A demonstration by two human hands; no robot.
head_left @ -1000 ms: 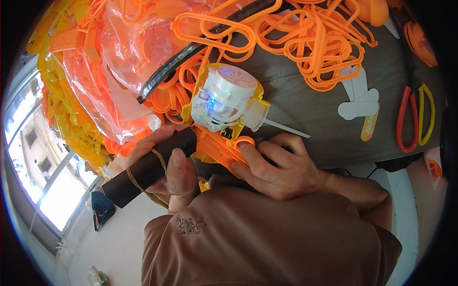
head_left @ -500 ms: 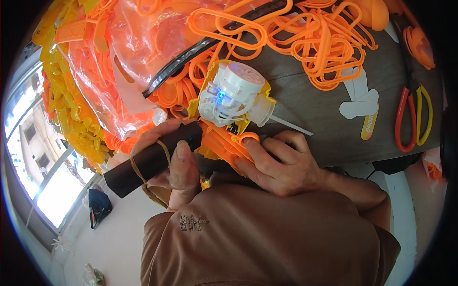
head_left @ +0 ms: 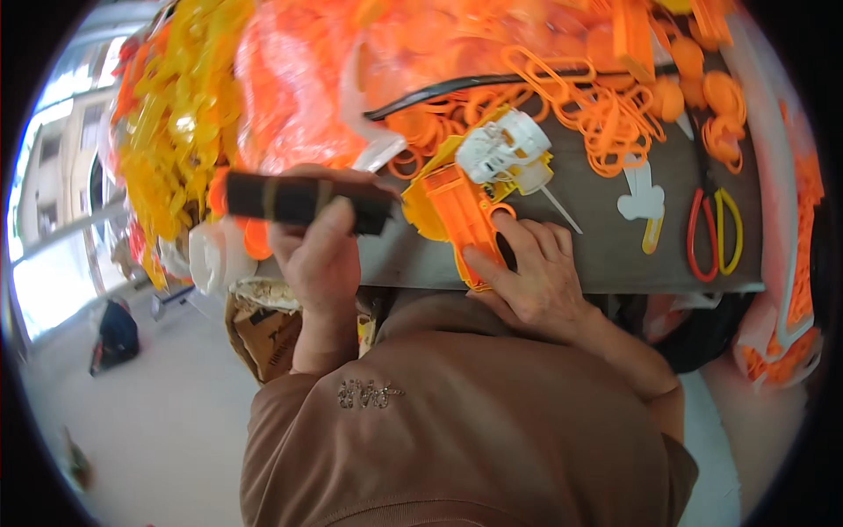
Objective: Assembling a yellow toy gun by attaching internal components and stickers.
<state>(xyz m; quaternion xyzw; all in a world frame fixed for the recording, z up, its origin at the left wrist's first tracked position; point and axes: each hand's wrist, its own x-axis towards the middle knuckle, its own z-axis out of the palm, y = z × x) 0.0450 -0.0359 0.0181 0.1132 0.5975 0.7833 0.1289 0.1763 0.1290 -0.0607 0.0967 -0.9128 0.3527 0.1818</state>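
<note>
My left hand (head_left: 320,250) is closed round a dark, bar-shaped block (head_left: 294,200) with tan bands about it, slightly blurred and held almost level. My right hand (head_left: 536,268) grips the lower part of an orange plastic toy housing (head_left: 461,206), its fingers beside a small orange ring on the edge. The housing lies tilted at the table's near side. Joined to its upper end are yellow shell pieces (head_left: 423,211) and a white mechanism (head_left: 500,147) with a clear round part and a thin white tube (head_left: 562,209). The block's right end is apart from the housing.
Orange plastic loops (head_left: 615,132) lie beyond the toy on the dark table (head_left: 584,250). Bags of orange parts (head_left: 294,88) and yellow parts (head_left: 180,132) fill the far left. Red-and-yellow-handled cutters (head_left: 716,233) and white cards (head_left: 641,195) lie at right. A cardboard box (head_left: 259,338) stands below left.
The view has shifted. My left hand has drawn the dark block away from the toy, leftward, and turned it nearly level. The blue light in the white mechanism no longer shows. My right hand still holds the housing.
</note>
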